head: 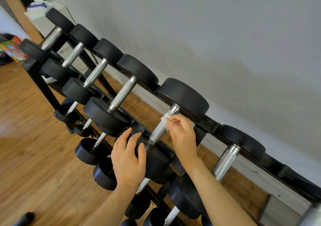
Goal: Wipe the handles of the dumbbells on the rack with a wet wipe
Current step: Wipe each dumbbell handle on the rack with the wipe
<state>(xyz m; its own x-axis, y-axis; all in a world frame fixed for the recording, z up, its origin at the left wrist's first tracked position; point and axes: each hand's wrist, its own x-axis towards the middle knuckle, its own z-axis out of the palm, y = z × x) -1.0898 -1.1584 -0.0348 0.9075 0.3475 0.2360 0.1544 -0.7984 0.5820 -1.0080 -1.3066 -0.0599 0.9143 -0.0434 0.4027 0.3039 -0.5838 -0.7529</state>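
While right hand point(182, 132) pinches white wipe point(165, 120), it wraps knurled steel handle point(159, 130).

We see black dumbbells point(182, 97) with knurled chrome handles point(159, 131) lying across the slanted black rack point(208, 121); a white wet wipe point(165, 120) wraps one handle's upper end.

Single head-worn wide-angle view, looking forward and down from above the rack point(211, 124), rolled so the rack runs diagonally from upper left to lower right, close to the left hand point(127, 158) and right hand point(182, 135), grey wall point(208, 34) behind, wooden floor point(26, 147) below
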